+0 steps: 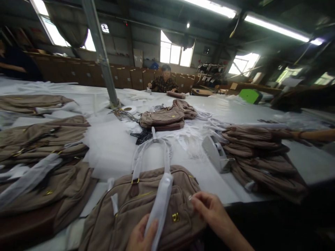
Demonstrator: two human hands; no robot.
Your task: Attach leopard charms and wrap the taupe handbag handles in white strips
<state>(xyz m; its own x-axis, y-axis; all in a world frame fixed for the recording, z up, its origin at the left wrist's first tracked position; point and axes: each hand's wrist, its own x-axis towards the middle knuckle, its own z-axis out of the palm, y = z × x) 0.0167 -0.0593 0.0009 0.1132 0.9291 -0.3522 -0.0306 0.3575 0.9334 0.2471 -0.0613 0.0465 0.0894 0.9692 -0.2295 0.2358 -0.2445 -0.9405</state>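
Observation:
A brown fabric handbag [125, 209] with gold letters lies in front of me, its handles [140, 160] wrapped in white film. My left hand [143, 233] is closed around a white-wrapped strap [162, 195] that crosses the bag's front. Over the bag's right side, my right hand [211, 212] is pinched at the fingertips on a small whitish piece [190, 197], too small to name. The lower part of the bag runs out of view.
Brown bags lie at left [47, 195], and a stack of bags [259, 153] stands at right, where another person's arm [316, 135] reaches in. A tape dispenser [216, 153] sits beside that stack. More bags [163, 116] lie ahead, near a metal post [101, 52]. A person [164, 82] sits across the table.

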